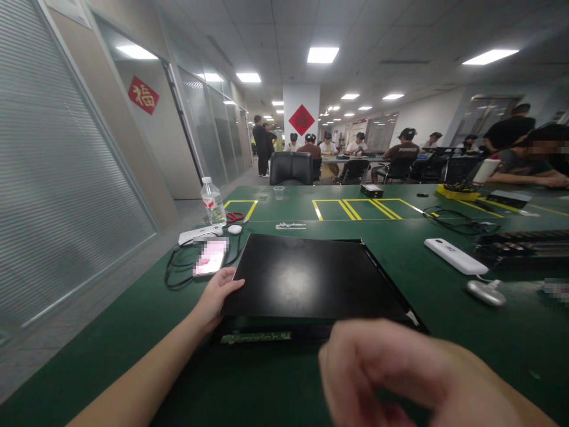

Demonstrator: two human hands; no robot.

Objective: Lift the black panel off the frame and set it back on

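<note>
Panel (311, 276), black and flat, lies over a dark frame (311, 333) on the table (489, 344), with a green circuit strip (255, 337) at seven o'clock. The left hand (219, 299) grips its nine-o'clock edge, thumb on top. At five o'clock the right hand (382, 367) is curled and blurred; whether it holds anything, I cannot tell.

On the table (111, 367), smartphone (210, 258) lies left of display panel (311, 279); water bottle (214, 203) stands behind smartphone; scissors (235, 217), beside bottle; power bank (456, 256) lies right of panel
</note>
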